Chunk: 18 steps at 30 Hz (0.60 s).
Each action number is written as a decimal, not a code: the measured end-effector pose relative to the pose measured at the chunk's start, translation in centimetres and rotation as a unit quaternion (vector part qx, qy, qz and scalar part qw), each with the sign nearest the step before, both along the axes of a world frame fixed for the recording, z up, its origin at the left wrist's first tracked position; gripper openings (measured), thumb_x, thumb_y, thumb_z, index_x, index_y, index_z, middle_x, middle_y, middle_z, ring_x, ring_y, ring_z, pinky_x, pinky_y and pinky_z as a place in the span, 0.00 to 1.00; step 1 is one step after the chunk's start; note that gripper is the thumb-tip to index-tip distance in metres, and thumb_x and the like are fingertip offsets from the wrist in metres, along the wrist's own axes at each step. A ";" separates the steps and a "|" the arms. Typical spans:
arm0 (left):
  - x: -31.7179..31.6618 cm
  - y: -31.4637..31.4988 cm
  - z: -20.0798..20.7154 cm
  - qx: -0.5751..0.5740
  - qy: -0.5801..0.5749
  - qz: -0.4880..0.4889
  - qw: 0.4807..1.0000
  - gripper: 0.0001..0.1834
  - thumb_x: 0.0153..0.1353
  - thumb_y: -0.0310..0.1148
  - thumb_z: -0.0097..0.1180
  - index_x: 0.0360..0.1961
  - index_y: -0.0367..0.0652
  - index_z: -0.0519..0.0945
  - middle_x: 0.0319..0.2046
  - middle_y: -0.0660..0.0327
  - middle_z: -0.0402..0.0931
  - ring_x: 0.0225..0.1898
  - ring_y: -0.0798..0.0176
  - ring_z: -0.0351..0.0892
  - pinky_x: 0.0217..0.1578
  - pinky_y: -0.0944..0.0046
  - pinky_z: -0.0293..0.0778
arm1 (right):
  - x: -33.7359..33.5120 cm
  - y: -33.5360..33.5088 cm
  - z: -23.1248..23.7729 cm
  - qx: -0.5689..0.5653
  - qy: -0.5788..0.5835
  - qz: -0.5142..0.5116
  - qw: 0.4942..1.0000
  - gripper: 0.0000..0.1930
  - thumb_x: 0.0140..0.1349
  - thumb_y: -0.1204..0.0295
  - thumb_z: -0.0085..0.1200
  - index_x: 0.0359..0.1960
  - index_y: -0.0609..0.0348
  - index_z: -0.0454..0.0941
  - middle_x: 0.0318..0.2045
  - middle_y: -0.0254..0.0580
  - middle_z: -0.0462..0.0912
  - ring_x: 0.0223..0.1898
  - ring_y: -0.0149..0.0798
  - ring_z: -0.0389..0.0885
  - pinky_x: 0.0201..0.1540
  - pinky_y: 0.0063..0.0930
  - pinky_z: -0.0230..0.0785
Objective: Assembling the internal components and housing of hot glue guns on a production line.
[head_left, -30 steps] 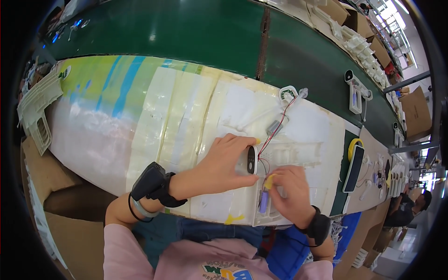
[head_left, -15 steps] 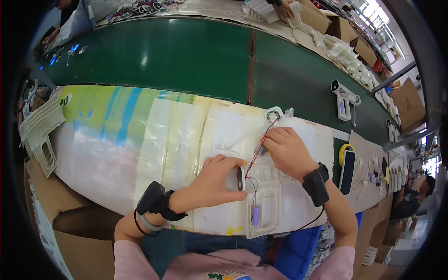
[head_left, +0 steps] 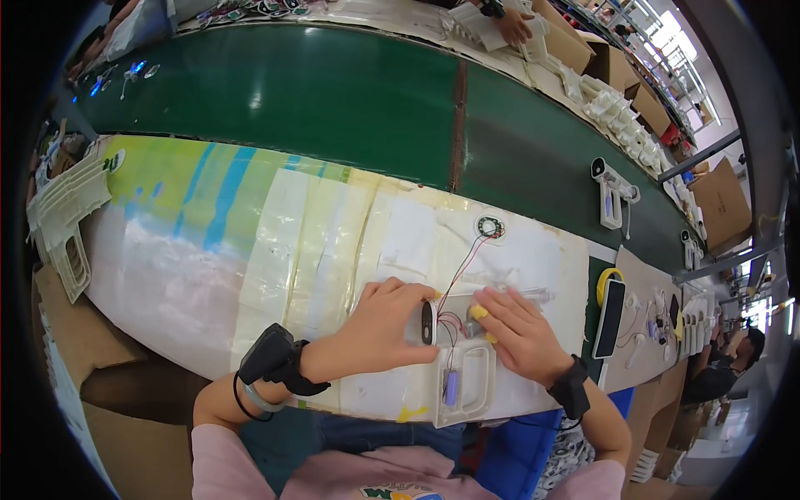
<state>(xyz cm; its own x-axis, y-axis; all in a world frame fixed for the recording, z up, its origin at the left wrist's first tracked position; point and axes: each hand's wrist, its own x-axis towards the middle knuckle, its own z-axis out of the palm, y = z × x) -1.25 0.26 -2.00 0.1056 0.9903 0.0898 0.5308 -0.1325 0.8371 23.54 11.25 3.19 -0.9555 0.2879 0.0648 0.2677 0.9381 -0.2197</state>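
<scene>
A white plastic housing [head_left: 477, 410] lies open on the covered bench in front of me, its looped end toward me. My left hand [head_left: 379, 323] grips its narrow end, thumb and fingers on either side of the black oval face [head_left: 428, 323]. A purple cylindrical cell [head_left: 451, 388] sits in the near part of the housing on thin wires. My right hand [head_left: 523, 337], yellow tape on its fingertips, holds a small grey part [head_left: 472, 326] down at the housing. Red and black wires [head_left: 457, 279] run from there to a round circuit board [head_left: 490, 227] lying beyond.
A green conveyor belt [head_left: 292, 92] crosses behind the bench, carrying a white assembled unit [head_left: 612, 196]. Stacked white shells [head_left: 71, 196] stand at the left. At the right are a phone-like black-screened device [head_left: 609, 321] and yellow tape roll [head_left: 607, 283]. Another person's hand [head_left: 515, 29] is across the belt.
My right hand has come down and nearer with the grey part, onto the housing. The round circuit board has turned over and shifted slightly nearer. My left hand keeps its grip.
</scene>
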 end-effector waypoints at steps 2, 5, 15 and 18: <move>0.1 -0.1 0.0 0.004 -0.001 -0.006 1.000 0.39 0.45 0.46 0.71 0.56 0.37 0.75 0.49 0.53 0.77 0.54 0.54 0.72 0.58 0.57 0.59 | 0.0 -1.0 -0.4 0.042 -0.003 -0.032 0.999 0.24 0.53 0.80 0.57 0.56 0.59 0.77 0.63 0.46 0.73 0.66 0.45 0.70 0.68 0.44 0.60; -0.1 -0.2 0.0 0.012 0.008 -0.005 1.000 0.39 0.45 0.46 0.71 0.56 0.37 0.74 0.49 0.53 0.77 0.54 0.54 0.72 0.58 0.57 0.58 | -0.7 -1.7 -0.7 0.107 0.004 -0.064 0.992 0.24 0.52 0.78 0.59 0.54 0.58 0.78 0.60 0.46 0.75 0.63 0.45 0.72 0.67 0.44 0.61; -0.2 -0.1 0.0 0.013 0.001 0.001 1.000 0.38 0.45 0.47 0.69 0.56 0.38 0.75 0.48 0.53 0.77 0.52 0.52 0.72 0.58 0.56 0.58 | -1.8 1.6 2.2 -0.190 -0.032 -0.121 0.974 0.14 0.56 0.75 0.60 0.45 0.60 0.81 0.41 0.42 0.81 0.32 0.40 0.81 0.35 0.28 0.74; -0.1 -0.1 0.4 0.007 -0.003 -0.015 1.000 0.38 0.45 0.47 0.70 0.57 0.38 0.75 0.49 0.53 0.77 0.53 0.53 0.71 0.58 0.57 0.58 | -2.3 7.0 1.9 -0.247 0.034 -0.185 0.951 0.13 0.57 0.73 0.61 0.43 0.62 0.81 0.39 0.45 0.82 0.30 0.40 0.81 0.32 0.27 0.74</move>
